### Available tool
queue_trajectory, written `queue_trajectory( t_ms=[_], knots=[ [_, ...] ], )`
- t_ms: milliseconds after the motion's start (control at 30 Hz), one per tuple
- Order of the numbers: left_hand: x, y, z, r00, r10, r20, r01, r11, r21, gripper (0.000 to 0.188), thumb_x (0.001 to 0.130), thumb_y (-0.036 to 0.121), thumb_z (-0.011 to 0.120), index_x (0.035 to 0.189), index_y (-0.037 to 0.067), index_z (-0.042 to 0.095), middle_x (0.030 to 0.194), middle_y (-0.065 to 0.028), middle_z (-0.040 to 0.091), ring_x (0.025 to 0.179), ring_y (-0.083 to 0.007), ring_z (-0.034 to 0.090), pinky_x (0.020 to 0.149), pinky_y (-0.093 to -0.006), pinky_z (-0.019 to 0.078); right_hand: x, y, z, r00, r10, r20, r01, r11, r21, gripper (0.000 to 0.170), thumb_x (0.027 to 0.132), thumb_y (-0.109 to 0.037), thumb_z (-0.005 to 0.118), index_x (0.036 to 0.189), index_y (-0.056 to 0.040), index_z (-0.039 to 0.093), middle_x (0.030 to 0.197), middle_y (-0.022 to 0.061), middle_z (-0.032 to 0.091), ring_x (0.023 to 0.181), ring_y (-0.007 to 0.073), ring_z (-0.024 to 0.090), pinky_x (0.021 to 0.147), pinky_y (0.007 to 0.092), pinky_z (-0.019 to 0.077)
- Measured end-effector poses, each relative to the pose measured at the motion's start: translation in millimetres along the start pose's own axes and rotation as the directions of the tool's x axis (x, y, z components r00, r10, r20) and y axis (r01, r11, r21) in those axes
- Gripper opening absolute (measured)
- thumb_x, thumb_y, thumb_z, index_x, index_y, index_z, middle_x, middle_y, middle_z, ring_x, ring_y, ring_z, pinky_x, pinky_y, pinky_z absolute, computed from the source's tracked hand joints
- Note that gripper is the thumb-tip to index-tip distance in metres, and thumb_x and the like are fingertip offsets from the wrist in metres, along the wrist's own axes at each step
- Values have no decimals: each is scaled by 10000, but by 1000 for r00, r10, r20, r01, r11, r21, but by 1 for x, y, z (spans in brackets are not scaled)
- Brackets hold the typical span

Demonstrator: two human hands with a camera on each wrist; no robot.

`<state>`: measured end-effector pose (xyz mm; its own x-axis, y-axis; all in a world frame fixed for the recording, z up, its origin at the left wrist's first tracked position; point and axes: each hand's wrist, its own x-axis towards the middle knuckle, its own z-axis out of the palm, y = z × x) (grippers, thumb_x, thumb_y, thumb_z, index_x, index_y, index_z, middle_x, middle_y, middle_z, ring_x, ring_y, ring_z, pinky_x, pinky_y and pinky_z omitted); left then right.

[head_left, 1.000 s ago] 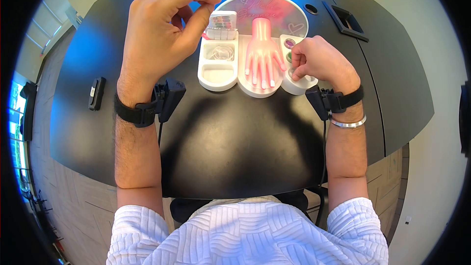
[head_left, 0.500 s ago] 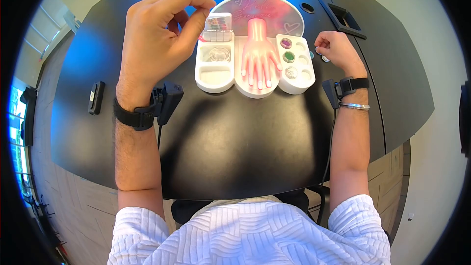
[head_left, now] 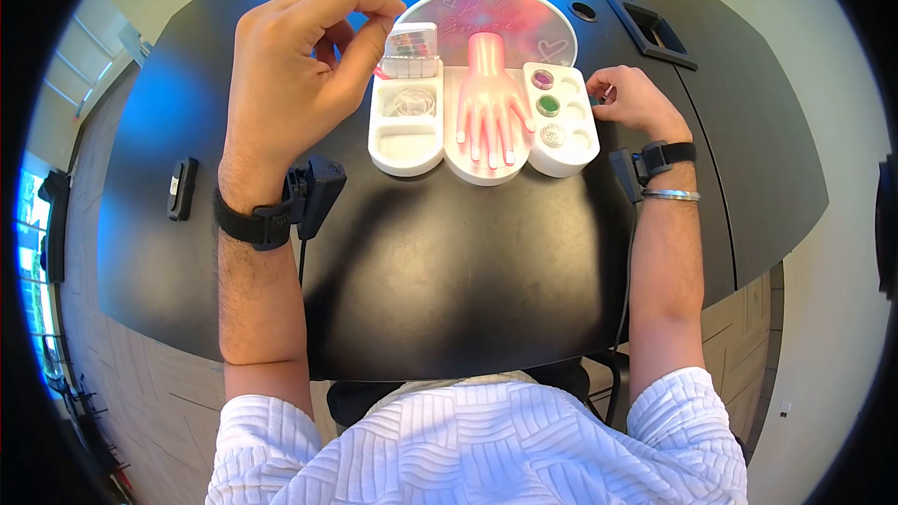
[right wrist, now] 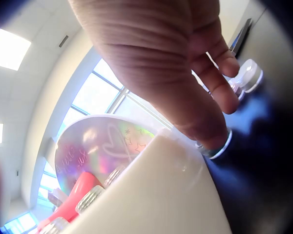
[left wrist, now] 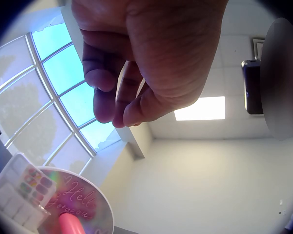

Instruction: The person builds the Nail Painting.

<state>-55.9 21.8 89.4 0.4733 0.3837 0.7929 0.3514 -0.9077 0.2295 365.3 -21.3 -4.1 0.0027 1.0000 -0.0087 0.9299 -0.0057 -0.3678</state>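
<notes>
My left hand [head_left: 313, 65] is raised at the left of a white manicure stand [head_left: 407, 166], fingers loosely bent, thumb near the index fingertip; nothing shows between them. My right hand [head_left: 636, 101] is low beside the stand's right end, fingers bent downward. In the right wrist view one fingertip touches a small round pot [right wrist: 223, 149] on the table, and other fingers are near clear-topped pots [right wrist: 251, 75]. A pink model hand [head_left: 488, 103] with white-tipped nails lies on the stand's middle. Purple [head_left: 543, 80], green [head_left: 548, 107] and silvery [head_left: 553, 136] pots sit in the stand's right tray.
Behind the model hand rises a round mirror [head_left: 524, 14] with pink lettering. A clear case [head_left: 412, 42] of coloured pieces stands at the left tray, with clear coiled material [head_left: 412, 103] below. A black box [head_left: 182, 189] lies far left, a square black frame [head_left: 655, 33] back right.
My right hand has left the silvery pot in the right tray, moved right off the stand, then come slightly back and lower beside it. The left hand has barely moved.
</notes>
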Motion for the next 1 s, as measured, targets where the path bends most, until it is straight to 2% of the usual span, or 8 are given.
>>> queue_trajectory(
  t_ms=[200, 267, 400, 567, 733, 800, 867, 1000],
  knots=[
    [0, -2, 1, 1000, 8, -6, -8, 1000, 2, 110, 958, -29, 774, 1021, 46, 823, 810, -6, 736, 635, -72, 651, 569, -235, 477, -18, -25, -31, 997, 40, -63, -39, 999, 18, 344, 810, -118, 884, 1111, 22, 796, 935, 136, 770, 882, 252, 730, 832, 372, 597],
    [0, -1, 1, 1000, 8, -5, -8, 1000, -5, 105, 961, -24, 776, 1023, 46, 824, 809, -6, 734, 637, -72, 652, 570, -234, 480, -22, -36, -35, 997, -15, -77, 25, 992, 123, 295, 819, -89, 876, 1076, 15, 776, 826, 13, 672, 798, 130, 622, 770, 304, 548],
    [0, 0, 1, 1000, -5, 7, 5, 1000, -1, 96, 968, -13, 779, 1027, 47, 825, 809, -5, 735, 642, -74, 655, 574, -232, 484, -24, -54, -38, 999, -51, 18, 47, 985, 168, 304, 810, -88, 893, 1074, 13, 781, 857, 12, 705, 805, 125, 638, 769, 305, 551],
    [1, 2, 0, 1000, -4, 1, 4, 1000, 2, 93, 968, -7, 785, 1029, 49, 826, 807, -3, 733, 640, -73, 653, 573, -231, 480, -16, -53, -27, 989, -99, 110, 82, 986, 145, 317, 788, -100, 929, 1048, 19, 794, 882, 50, 754, 802, 141, 675, 764, 315, 561],
    [-1, 1, 1, 998, -53, -14, 53, 998, -33, 138, 889, 28, 768, 1002, 85, 826, 872, -25, 785, 647, -114, 656, 563, -268, 487, -14, -50, -24, 992, -86, 97, 72, 988, 138, 321, 776, -92, 939, 1041, 20, 795, 871, 54, 750, 794, 147, 671, 765, 318, 562],
    [0, 2, 2, 1000, -20, -9, 20, 1000, -11, 115, 928, 8, 775, 1013, 67, 825, 840, -13, 758, 641, -93, 652, 565, -250, 479, -15, -51, -25, 992, -79, 100, 65, 988, 140, 325, 775, -87, 940, 1045, 20, 794, 872, 51, 749, 794, 148, 669, 766, 320, 563],
    [0, 2, 2, 1000, 12, -3, -12, 1000, 10, 94, 967, -13, 781, 1024, 49, 824, 808, -1, 732, 636, -73, 648, 568, -233, 471, -17, -52, -27, 994, -60, 95, 48, 990, 133, 377, 766, -111, 953, 1073, 38, 793, 912, 118, 776, 874, 232, 740, 802, 374, 598],
    [0, 1, 1, 1000, 6, -5, -6, 1000, 0, 100, 966, -18, 779, 1025, 49, 825, 810, -4, 733, 636, -73, 649, 569, -233, 474, -16, -31, -25, 995, -94, 15, 88, 968, 235, 337, 815, -118, 926, 1090, 23, 790, 894, 103, 762, 863, 220, 730, 790, 374, 595]
  ],
)
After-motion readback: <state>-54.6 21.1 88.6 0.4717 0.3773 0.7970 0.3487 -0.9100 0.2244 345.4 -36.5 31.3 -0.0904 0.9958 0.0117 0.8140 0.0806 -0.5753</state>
